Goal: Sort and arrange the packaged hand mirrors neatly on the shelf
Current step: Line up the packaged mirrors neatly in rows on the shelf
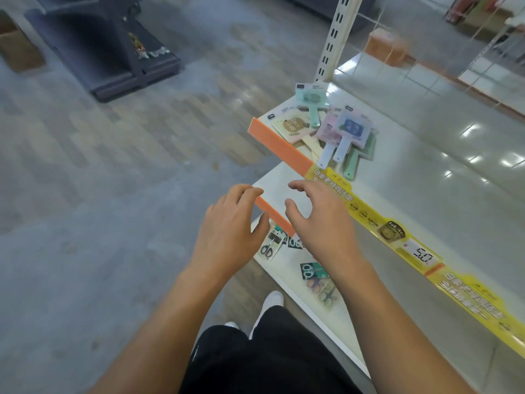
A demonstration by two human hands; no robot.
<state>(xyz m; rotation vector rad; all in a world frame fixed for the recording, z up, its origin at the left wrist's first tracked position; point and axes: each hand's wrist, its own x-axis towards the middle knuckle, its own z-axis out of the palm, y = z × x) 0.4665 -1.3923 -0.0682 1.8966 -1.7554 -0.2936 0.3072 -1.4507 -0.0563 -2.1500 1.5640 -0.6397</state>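
The packaged hand mirrors point(326, 129) lie in a loose, overlapping heap at the far left end of the upper shelf point(412, 166), at about one o'clock from both hands and well apart from them. Most of the handles point back toward the person and a little to the right, so the long axis of the pile runs roughly from eleven to five o'clock. A mint one sits furthest away, a cream one lies against the shelf's front edge, and blue, pink and green ones overlap on the right.

The right hand point(321, 220) is the nearer of the two. It hovers just short of the shelf's front strip point(284, 155), fingers spread and loosely bent, holding nothing. The left hand point(230, 226) hangs beside it at nine o'clock, over the corner of a lower shelf point(284, 268), also relaxed and empty. My guess is the right hand will reach the heap first, going forward along the strip.

The shelf top is pale, glossy and bare to the right of the heap, which leaves room for a row. An orange and yellow label band with a price tag point(420, 254) runs along its front. Packs of small scissors point(270, 245) lie on the lower shelf. Behind is a slotted upright point(335, 38), with grey flooring point(113, 166) to the left.
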